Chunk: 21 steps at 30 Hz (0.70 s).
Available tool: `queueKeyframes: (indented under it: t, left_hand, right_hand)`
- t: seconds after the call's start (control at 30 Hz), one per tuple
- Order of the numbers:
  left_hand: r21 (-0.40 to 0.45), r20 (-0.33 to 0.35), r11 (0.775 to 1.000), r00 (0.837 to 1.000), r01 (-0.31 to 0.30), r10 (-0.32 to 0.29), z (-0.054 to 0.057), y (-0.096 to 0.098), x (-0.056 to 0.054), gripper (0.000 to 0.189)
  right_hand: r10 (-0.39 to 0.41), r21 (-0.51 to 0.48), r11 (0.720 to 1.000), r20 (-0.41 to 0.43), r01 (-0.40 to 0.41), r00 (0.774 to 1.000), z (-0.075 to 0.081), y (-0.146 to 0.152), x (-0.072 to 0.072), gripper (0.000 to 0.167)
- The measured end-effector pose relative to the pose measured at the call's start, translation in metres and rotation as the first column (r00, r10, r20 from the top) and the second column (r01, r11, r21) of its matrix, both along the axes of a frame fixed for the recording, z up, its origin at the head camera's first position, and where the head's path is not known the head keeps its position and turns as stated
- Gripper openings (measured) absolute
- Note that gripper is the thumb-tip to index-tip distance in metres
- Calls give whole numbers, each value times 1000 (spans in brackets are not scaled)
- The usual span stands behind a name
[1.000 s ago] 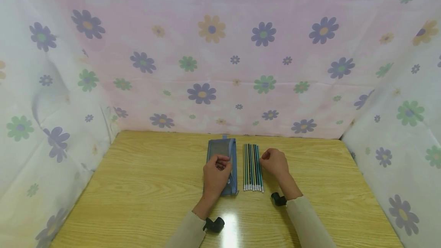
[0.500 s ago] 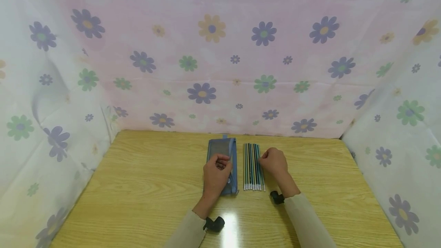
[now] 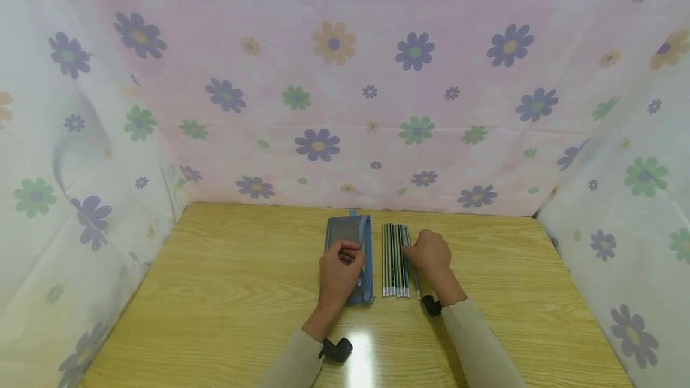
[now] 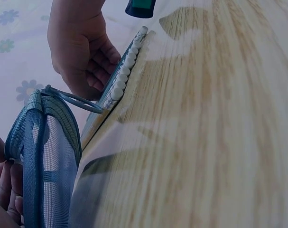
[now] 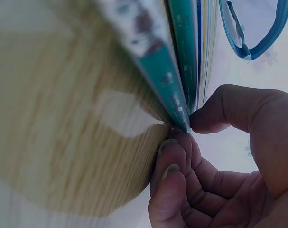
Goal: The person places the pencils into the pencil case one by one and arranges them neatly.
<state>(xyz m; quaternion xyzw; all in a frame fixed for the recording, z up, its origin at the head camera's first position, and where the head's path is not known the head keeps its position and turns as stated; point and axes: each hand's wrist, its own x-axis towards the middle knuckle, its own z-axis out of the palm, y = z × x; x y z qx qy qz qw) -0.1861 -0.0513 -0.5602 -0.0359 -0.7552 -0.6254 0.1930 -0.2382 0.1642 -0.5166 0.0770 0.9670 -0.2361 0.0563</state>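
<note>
A blue mesh pencil case (image 3: pixel 368 268) lies in the middle of the table. My left hand (image 3: pixel 338 271) is over it, and in the left wrist view its thumb and fingers pinch the case's upper edge (image 4: pixel 27 142). To the right lies a row of several striped pencils (image 3: pixel 396 268), eraser ends toward me. With thumb and fingertips, my right hand (image 3: pixel 431 251) pinches the outermost teal pencil (image 5: pixel 162 78), whose eraser end (image 3: pixel 418 296) stands slightly away from the row. A loop (image 4: pixel 75 99) at the case's end sticks out toward the pencils.
The wooden table (image 3: pixel 242 280) has flowered cloth (image 3: pixel 334 106) behind it and at both sides. Black wrist cameras sit on the left wrist (image 3: pixel 336 349) and right wrist (image 3: pixel 431 306). Light glares on the table near the front.
The eraser end of the outermost pencil has swung right, away from the row, in my right hand's pinch. The right hand has shifted slightly; the left hand stays on the case.
</note>
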Motion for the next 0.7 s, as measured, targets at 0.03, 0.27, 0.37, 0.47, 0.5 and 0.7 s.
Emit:
queueKeyframes:
  t: [0.03, 0.27, 0.37, 0.47, 0.5, 0.7]
  left_hand:
    - [1, -3, 1000, 1000, 1, -1, 0, 0, 0, 11]
    - [11, -2, 1000, 1000, 8, -8, 0, 0, 0, 11]
    - [11, 5, 1000, 1000, 8, -8, 0, 0, 0, 11]
    - [7, 10, 1000, 1000, 1, -1, 0, 0, 0, 10]
    - [5, 10, 1000, 1000, -2, 2, 0, 0, 0, 10]
    - [-1, 10, 1000, 1000, -8, 8, 1, 0, 0, 10]
  right_hand:
    - [1, 0, 1000, -1, -1, 1000, 0, 0, 0, 40]
    - [9, -5, 1000, -11, -9, 1000, 0, 0, 1, 39]
    - [8, -5, 1000, -4, -8, 1000, 0, 0, 1, 39]
    - [5, -7, 1000, 12, -5, 1000, 1, 1, 1, 38]
    - [5, -7, 1000, 17, -5, 1000, 1, 1, 0, 37]
    - [2, -28, 1000, 28, -2, 1000, 2, 3, 0, 34]
